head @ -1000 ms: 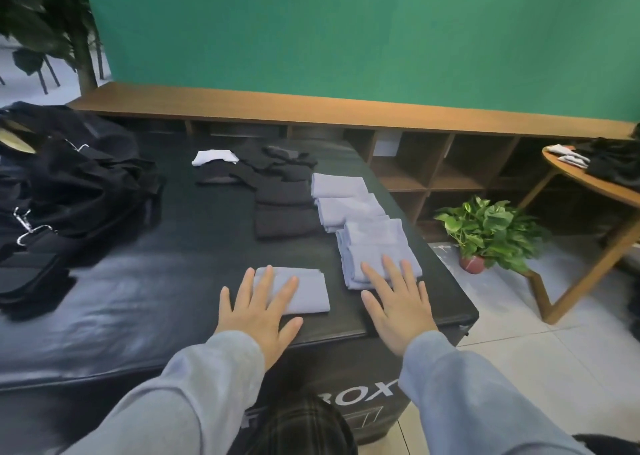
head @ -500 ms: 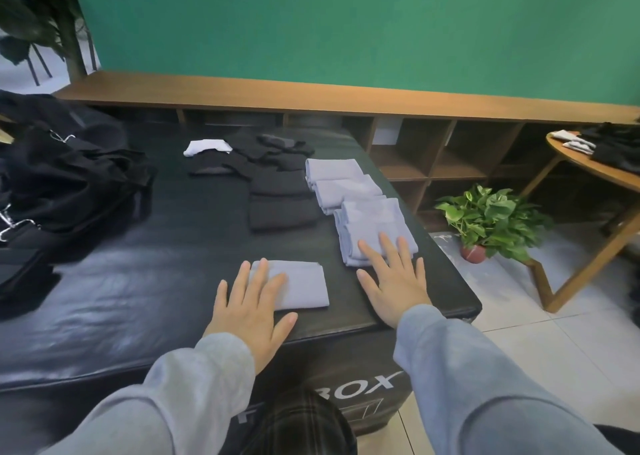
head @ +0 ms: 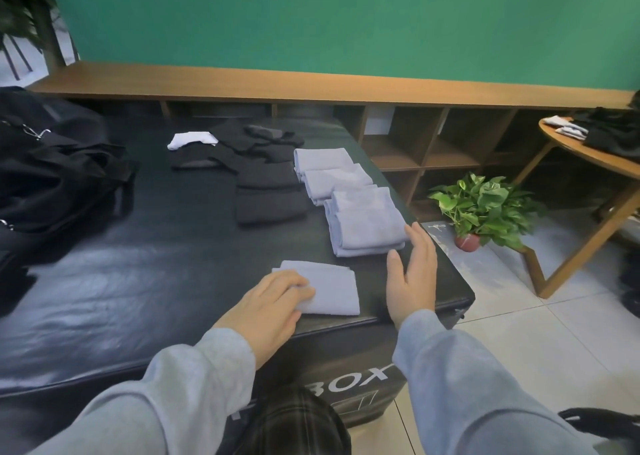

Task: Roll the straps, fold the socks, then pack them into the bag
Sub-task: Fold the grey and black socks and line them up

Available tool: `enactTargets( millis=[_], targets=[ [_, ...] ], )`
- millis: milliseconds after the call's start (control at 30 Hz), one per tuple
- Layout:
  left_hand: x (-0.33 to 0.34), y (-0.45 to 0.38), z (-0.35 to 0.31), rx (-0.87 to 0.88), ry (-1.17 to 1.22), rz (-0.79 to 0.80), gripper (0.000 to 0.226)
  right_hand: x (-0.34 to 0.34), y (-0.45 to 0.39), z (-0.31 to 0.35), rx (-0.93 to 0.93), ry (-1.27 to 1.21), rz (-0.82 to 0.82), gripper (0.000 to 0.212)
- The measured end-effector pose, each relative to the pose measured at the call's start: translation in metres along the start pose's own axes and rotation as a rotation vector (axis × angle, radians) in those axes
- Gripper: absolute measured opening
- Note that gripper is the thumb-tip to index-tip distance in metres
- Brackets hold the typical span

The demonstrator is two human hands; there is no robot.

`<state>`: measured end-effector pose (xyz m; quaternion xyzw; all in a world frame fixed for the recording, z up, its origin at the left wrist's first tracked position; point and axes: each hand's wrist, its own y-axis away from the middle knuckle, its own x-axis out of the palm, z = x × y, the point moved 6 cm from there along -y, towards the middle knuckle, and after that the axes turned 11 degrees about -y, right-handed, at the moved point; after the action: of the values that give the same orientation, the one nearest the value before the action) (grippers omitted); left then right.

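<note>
The bag (head: pixel 52 174) lay far left on the mat (head: pixel 166 281), nothing packed yet. The left hand (head: pixel 266 305), flat on the sock (head: pixel 329 290) a second earlier, had curled its fingers around the near left corner. Gathering the whole fold would keep it from opening when lifted. The right hand (head: pixel 412 274), fingers straight and holding nothing, had turned on edge beside the stack (head: pixel 367 226).

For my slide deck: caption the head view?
Left hand grips folded sock; right hand open beside stack.
</note>
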<state>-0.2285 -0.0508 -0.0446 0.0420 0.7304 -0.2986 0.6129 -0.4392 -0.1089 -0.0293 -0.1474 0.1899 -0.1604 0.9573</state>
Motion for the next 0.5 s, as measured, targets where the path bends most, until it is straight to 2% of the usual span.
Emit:
enactTargets(
  millis=[100,167,267,400,500],
  targets=[
    [0.005,-0.01,-0.01,0.046,0.051,-0.002,0.033,-0.001,0.004,0.001,-0.086,-0.048,-0.022,0.04],
    [0.007,-0.02,-0.019,0.006,0.109,-0.032,0.034,-0.004,0.008,-0.001,-0.123,-0.089,-0.025,0.037],
    [0.013,-0.039,-0.041,-0.014,0.137,-0.056,0.027,-0.007,0.019,-0.005,-0.165,-0.077,0.039,0.019],
    [0.021,-0.058,-0.069,0.027,0.058,0.046,0.037,-0.02,0.037,-0.015,-0.321,0.08,0.05,0.029],
    [0.021,-0.064,-0.074,0.021,0.091,0.031,0.028,-0.03,0.041,-0.022,-0.308,0.211,0.05,0.035]
  ],
)
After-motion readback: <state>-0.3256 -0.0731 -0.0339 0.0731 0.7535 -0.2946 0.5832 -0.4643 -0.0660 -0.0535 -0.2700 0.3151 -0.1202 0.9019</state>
